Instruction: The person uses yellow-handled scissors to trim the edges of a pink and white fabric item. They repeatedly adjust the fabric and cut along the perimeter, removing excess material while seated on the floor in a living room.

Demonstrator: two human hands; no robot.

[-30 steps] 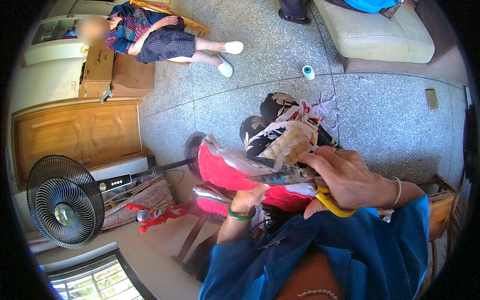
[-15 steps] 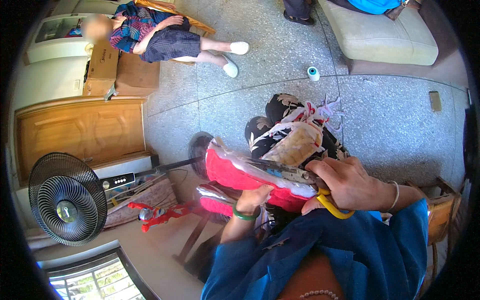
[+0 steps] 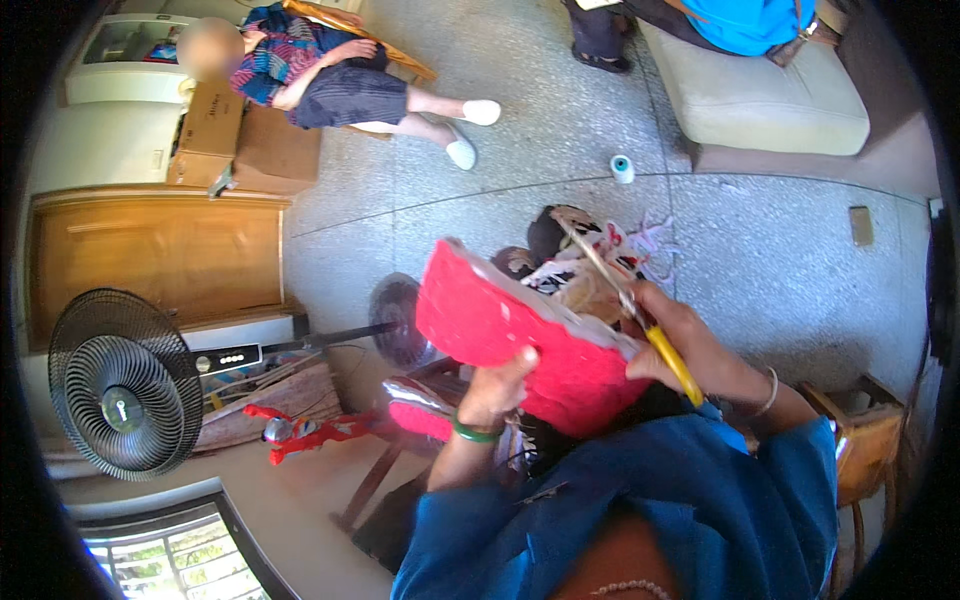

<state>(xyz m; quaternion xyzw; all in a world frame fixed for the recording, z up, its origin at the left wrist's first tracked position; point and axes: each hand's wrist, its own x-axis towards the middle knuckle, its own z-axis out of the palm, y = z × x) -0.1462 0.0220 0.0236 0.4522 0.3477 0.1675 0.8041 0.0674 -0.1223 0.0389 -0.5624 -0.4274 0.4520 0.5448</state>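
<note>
Fabric piece (image 3: 520,340) sits centre, btwn both hands: left hand (image 3: 497,385) under its lower edge, right hand (image 3: 680,340) at its right w/ scissors (image 3: 625,295). Fan (image 3: 120,385) far left. Thread spool (image 3: 622,168) on floor beyond, cushion (image 3: 770,100) behind it.

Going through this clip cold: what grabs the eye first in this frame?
The bright red padded piece at the centre, held up from below by the left hand. Next, the yellow-handled scissors in the right hand, blades pointing up and away over the red piece's top edge. At far left stands a black pedestal fan; a person reclines on the floor at the top.
</note>
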